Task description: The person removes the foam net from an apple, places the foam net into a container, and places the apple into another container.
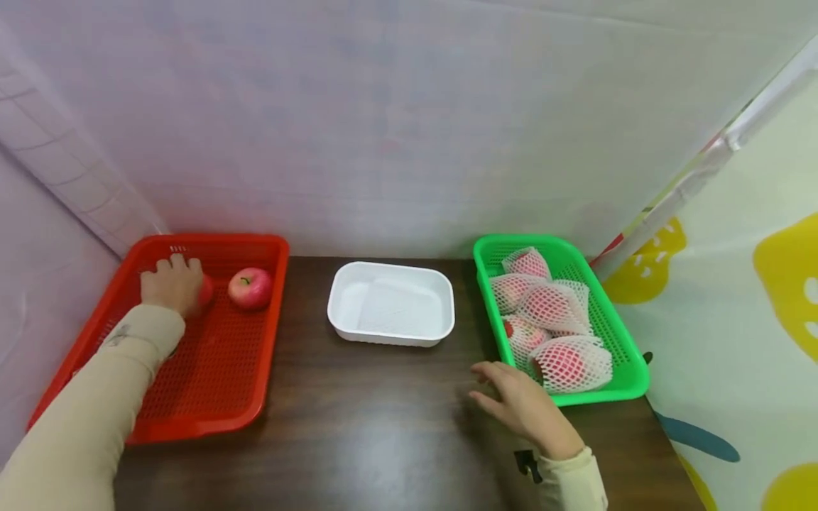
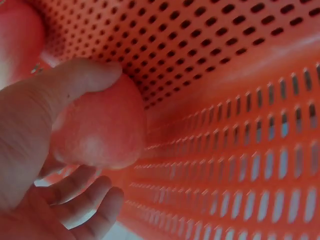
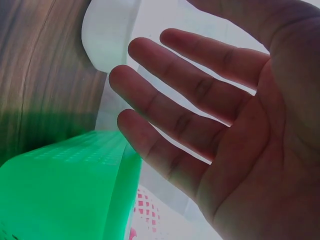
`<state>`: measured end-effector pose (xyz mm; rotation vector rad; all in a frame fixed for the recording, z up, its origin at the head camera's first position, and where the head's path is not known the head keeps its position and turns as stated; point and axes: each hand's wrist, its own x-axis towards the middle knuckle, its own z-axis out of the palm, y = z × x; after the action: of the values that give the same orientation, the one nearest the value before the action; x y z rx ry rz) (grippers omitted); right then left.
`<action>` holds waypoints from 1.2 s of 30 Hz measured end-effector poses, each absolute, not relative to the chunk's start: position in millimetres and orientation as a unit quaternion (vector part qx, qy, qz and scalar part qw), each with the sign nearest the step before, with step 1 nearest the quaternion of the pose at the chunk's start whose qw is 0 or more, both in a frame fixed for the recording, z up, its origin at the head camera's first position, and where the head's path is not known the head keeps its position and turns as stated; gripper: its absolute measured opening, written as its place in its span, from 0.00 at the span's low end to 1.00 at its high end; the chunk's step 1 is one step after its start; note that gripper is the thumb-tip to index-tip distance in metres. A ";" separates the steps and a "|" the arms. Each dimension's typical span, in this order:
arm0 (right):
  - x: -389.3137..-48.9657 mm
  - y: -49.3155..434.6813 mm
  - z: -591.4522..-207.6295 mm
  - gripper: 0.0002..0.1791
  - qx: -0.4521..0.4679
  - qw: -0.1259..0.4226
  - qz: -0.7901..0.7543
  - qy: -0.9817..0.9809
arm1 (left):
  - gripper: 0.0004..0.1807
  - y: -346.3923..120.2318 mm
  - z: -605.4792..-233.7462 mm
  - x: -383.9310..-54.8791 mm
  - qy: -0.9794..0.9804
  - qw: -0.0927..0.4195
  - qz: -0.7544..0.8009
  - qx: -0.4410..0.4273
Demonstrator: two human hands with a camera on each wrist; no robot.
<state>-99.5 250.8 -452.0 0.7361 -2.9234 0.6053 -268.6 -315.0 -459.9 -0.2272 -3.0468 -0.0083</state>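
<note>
2 bare apples [image 1: 251, 288] apparently outstanding, red basket [image 1: 198, 376] | left hand [image 1: 171, 282] grips 1 | right hand [image 1: 520, 401] relaxed | 5+ netted apples [image 1: 565, 365], green basket [image 1: 620, 358], likely done

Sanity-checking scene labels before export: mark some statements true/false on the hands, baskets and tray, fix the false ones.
1. The left hand holds an apple in the red basket. True.
2. The tray stands between the red basket and the green basket. True.
3. The green basket contains netted apples. True.
4. The right hand grips a netted apple. False: it holds nothing.
5. The other apple in the red basket is netted. False: it is bare.
6. The tray holds an apple. False: no apple is in it.
</note>
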 end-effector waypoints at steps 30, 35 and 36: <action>-91.1 244.9 -435.5 0.20 0.292 0.052 0.192 -0.936 | 0.38 -177.5 -393.9 -73.7 -0.972 0.014 -0.207 -0.111; -99.6 255.5 -417.9 0.21 0.292 0.075 0.174 -0.937 | 0.37 -170.9 -396.3 -70.3 -0.972 0.013 -0.205 -0.115; -102.3 259.1 -412.2 0.21 0.289 0.079 0.170 -0.939 | 0.37 -170.4 -396.9 -69.9 -0.972 0.011 -0.205 -0.116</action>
<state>-102.3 259.1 -412.2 0.8634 -2.8092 0.5092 -69.9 -170.4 -396.9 -0.3624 -3.0325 -0.6384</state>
